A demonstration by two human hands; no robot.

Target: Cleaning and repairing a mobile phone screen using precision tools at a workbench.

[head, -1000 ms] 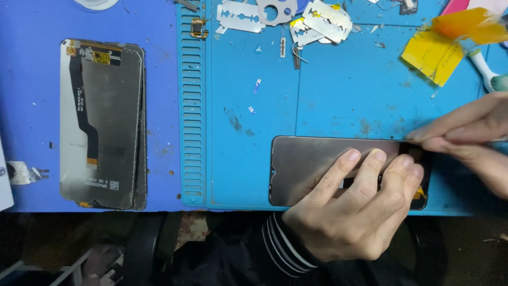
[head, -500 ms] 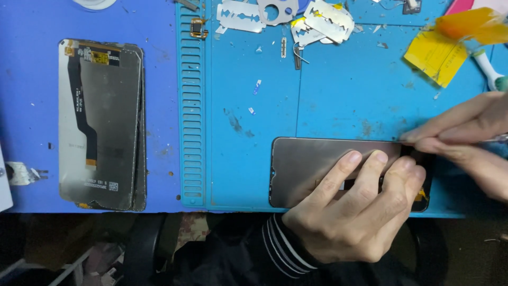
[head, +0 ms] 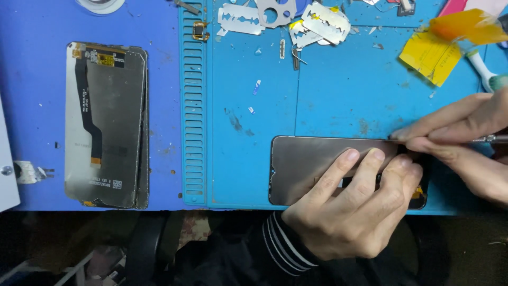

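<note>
A dark phone screen panel (head: 307,164) lies flat near the front edge of the teal work mat (head: 338,100). My left hand (head: 354,212), in a striped cuff, presses down on the panel's right half with its fingers spread. From the right, my right hand (head: 460,132) pinches a thin metal tool (head: 492,139). Its fingertips rest on the panel's upper edge near the right corner. The tool's tip is hidden under those fingers.
A stack of display panels (head: 106,124), back side up with flex cables, lies on the blue surface at left. Razor blades (head: 317,21) and small metal parts are scattered at the mat's far edge. Yellow tape pieces (head: 428,53) and a white-handled brush (head: 484,69) lie at the far right.
My right hand's fingertips have crept slightly left along the panel's upper edge. My left hand stays pressed in the same place.
</note>
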